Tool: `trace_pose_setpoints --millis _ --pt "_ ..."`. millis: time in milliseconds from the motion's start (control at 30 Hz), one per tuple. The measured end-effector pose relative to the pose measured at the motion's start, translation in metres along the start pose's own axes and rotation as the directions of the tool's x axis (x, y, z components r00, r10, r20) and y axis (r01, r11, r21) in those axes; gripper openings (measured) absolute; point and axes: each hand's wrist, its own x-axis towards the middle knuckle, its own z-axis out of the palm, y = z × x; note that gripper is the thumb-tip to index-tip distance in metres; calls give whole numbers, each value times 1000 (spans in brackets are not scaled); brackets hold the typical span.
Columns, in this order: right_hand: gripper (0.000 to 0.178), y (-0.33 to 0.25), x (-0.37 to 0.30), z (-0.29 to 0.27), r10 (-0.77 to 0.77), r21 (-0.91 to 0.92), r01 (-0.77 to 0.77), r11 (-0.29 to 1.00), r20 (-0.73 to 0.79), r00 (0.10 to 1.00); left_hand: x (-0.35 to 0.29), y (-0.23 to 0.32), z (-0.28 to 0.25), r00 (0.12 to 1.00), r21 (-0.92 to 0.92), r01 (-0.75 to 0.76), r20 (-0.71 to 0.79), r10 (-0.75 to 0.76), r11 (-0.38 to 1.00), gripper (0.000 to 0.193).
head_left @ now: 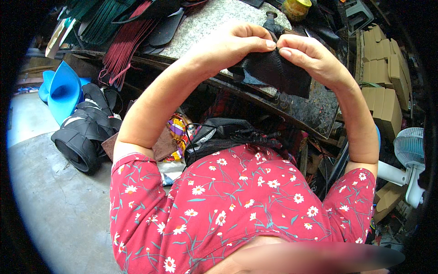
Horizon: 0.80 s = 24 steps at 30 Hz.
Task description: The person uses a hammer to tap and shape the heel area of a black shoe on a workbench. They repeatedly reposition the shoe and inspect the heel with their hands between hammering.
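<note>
My left hand (250, 38) and my right hand (312, 55) meet at the far side of the worktable, thumbs and fingertips pinched close together. Between them hangs a black leather-like piece (288, 76) with a seam or fold down its middle, gripped at its upper edge. Its lower part drapes toward me over the table edge. Just behind my fingertips stands a small post with a round metal top (271, 15), dark material wrapped about its neck. Whatever lies right between the fingertips is too small to make out.
A speckled pale board (203, 28) covers part of the worktable. Left of it lie bundles of dark red strips (128, 43) and black sole-shaped pieces (166, 32). Stacked black pieces (86, 132) rest on the floor. Cardboard boxes (381, 68) and a fan (409, 148) stand right.
</note>
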Motion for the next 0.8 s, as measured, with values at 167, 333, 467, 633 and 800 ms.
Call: trace_pose_setpoints --millis 167,333,467,633,800 --pt "29 -4 -3 13 -72 -665 -62 745 -172 983 0 -2 5 999 -137 -11 -34 6 990 23" --pt "22 -10 -9 3 -13 -220 -28 975 -181 983 -8 15 -18 990 126 -83 -105 97 989 23" --pt "20 -19 -2 -4 24 328 147 933 -465 885 -15 31 -13 583 876 -201 -252 772 438 32" --pt "46 -29 28 3 179 674 182 716 -429 885 -29 32 45 687 801 -108 -369 626 589 91" --pt "36 -2 40 -11 -174 57 208 976 -364 915 10 5 16 643 639 -26 -578 502 769 83"
